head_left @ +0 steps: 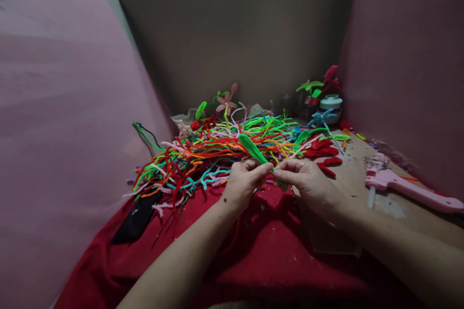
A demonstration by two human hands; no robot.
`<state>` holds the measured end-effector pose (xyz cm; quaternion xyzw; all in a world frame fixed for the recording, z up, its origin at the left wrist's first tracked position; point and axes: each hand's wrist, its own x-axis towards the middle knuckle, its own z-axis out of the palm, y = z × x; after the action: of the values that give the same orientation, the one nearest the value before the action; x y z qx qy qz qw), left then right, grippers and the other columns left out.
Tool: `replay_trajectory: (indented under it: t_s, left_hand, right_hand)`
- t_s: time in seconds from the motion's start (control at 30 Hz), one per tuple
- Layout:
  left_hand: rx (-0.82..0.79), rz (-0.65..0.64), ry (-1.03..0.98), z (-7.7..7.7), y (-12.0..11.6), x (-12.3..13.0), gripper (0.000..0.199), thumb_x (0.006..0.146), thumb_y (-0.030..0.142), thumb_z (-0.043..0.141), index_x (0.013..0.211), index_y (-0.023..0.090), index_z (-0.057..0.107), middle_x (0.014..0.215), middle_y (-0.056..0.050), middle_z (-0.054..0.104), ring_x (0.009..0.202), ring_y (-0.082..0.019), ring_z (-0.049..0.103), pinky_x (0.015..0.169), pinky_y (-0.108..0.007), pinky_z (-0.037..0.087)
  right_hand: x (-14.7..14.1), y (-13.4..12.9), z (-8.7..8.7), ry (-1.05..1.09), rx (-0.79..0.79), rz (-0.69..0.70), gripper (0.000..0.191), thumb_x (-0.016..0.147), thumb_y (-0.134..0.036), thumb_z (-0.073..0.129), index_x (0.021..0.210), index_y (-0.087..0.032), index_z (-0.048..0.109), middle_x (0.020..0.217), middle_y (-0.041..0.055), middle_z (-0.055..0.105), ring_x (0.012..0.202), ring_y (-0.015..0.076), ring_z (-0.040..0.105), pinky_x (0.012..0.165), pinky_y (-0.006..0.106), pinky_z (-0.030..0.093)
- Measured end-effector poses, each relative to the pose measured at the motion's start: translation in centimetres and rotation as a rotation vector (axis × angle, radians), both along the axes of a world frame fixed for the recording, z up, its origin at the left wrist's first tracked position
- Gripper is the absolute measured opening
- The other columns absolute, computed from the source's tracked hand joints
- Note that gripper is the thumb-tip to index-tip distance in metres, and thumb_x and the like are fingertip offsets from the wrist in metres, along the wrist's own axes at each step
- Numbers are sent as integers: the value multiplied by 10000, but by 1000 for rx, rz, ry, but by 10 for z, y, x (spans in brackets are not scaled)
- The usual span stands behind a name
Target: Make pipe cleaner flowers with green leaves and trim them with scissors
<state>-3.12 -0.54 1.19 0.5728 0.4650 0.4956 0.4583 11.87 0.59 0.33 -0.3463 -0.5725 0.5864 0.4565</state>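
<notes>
Between my two hands is a bright green pipe-cleaner leaf (pixel 253 149), its rounded end pointing up and to the left. My left hand (pixel 244 181) pinches its lower part between thumb and fingers. Close beside it, my right hand (pixel 308 183) pinches the leaf's narrow end, thumb tip nearly meeting the left one. A bit of green shows under the right fingers. Right behind the hands lies a big tangled heap of coloured pipe cleaners (pixel 203 147). Red fuzzy petals (pixel 321 148) rest just beyond my right hand.
A pink glue gun (pixel 416 186) lies on cardboard (pixel 357 169) at right. A black flat object (pixel 136 219) sits at left on the red cloth (pixel 261 251). Behind stand a pink pipe-cleaner flower (pixel 226 102), a blue one (pixel 322 117) and a lidded jar (pixel 331 102). Panels enclose the space.
</notes>
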Motion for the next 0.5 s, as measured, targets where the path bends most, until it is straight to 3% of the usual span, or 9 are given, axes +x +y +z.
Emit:
replay_trajectory:
  t_s: [0.13,0.33,0.5]
  left_hand:
    - [22,34,-56,0,-1,1,276,669,307,662,509,116,542,462,40,438,432,-50,377,451,-204,296]
    - [27,-2,-127,2,-2,1,157,645,262,687,677,124,618,549,36,515,446,-46,391,448,-195,299]
    - [-19,-4,-187,1,1,-2,148,617,226,705,658,120,609,531,34,520,452,-51,423,461,-192,322]
  right_hand:
    - [1,-1,0,-20,-28,53,146,680,-250,635,599,-140,583,537,-29,511,512,84,422,546,247,317]
    - [2,7,-10,42,-123,41,173,618,-289,689,621,-132,619,570,-3,554,523,98,453,544,260,328]
    - [1,2,-2,-26,-90,13,155,611,-261,681,569,-136,600,515,-28,515,491,78,417,512,240,305]
